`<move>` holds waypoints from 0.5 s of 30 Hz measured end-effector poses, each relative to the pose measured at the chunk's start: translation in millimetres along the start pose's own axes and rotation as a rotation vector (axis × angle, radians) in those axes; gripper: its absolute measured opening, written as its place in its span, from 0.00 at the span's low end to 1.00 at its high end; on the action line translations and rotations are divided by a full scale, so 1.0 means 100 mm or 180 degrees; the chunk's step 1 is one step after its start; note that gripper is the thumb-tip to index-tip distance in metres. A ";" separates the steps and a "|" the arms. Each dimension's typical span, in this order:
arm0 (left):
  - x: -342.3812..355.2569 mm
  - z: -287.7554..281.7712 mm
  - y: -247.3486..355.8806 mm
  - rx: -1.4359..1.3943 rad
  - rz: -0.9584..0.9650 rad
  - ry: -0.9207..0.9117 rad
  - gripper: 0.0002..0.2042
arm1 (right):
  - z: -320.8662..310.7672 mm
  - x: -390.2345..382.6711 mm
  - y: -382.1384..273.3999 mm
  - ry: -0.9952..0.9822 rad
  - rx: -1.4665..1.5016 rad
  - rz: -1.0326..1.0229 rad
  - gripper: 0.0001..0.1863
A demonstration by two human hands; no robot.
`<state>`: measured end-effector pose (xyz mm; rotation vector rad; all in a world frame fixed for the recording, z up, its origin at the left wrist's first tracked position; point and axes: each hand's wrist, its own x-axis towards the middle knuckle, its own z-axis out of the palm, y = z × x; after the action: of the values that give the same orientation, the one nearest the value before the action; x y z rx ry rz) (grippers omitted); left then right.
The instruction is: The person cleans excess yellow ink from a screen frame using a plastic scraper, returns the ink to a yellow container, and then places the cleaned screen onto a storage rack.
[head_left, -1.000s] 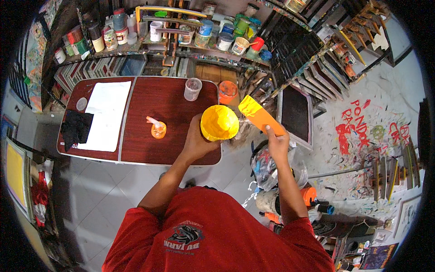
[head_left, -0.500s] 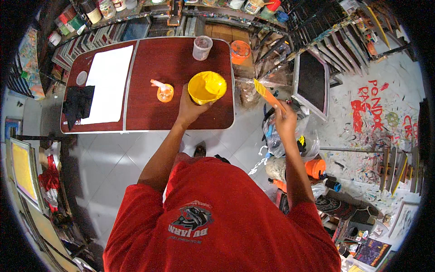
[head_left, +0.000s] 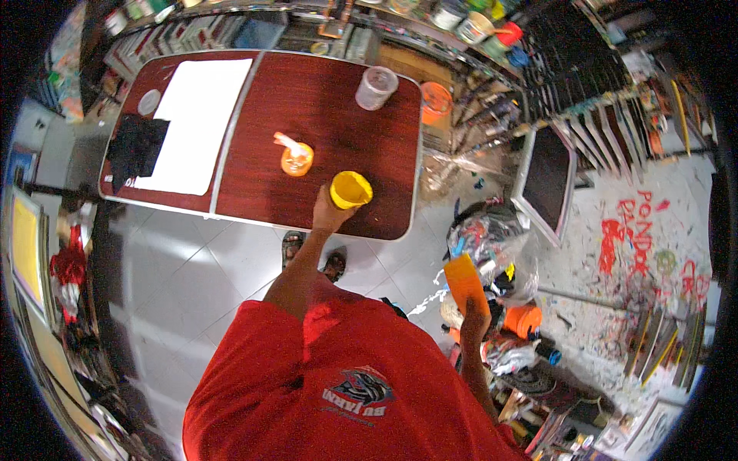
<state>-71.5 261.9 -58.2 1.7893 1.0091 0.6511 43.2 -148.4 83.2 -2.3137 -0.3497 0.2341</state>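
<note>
My left hand (head_left: 330, 215) is closed round the side of a yellow paint tub (head_left: 351, 189), held at the near right part of the brown table (head_left: 269, 100). The tub's inside is yellow; how full it is I cannot tell. Off the table to the right, my right hand (head_left: 475, 311) grips the lower end of a flat orange scraper (head_left: 464, 278), its broad face turned up. A small orange pot (head_left: 297, 161) with a pale stick-like thing in it stands on the table, left of the tub. Farther back is a cloudy plastic cup (head_left: 376, 88).
White sheet (head_left: 204, 115) and black cloth (head_left: 138, 150) lie on the table's left half. A framed screen (head_left: 547, 180) leans at the right, near a clear plastic bag (head_left: 500, 246) on the floor. Shelves of frames and paint pots line the back.
My right hand has swung down and toward me with the scraper, whose broad face now shows. The tub sits lower in view and looks smaller; the whole view has shifted and turned.
</note>
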 end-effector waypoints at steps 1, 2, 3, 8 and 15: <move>0.00 -0.01 0.03 -0.0199 -0.0133 0.0020 0.35 | -0.01 -0.03 0.24 -0.0012 0.0193 -0.0006 0.17; 0.00 -0.03 0.04 -0.0083 -0.0216 0.0031 0.35 | 0.04 -0.08 0.09 0.0104 0.0666 0.0353 0.18; -0.02 -0.06 0.04 0.0029 -0.0308 0.0044 0.34 | 0.06 -0.11 -0.07 0.0207 0.1124 0.0727 0.18; -0.22 -0.34 0.10 -0.0577 -0.0256 0.0297 0.35 | 0.01 -0.18 -0.21 0.0197 0.0776 0.0920 0.21; -0.73 -1.50 -0.20 -0.1223 -0.0382 0.0884 0.35 | 0.16 -0.10 -0.55 -0.0067 0.0445 0.0379 0.18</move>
<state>-233.4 274.6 -15.3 1.3175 1.0807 0.9650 19.3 -104.7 112.9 -2.1975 -0.1995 0.3316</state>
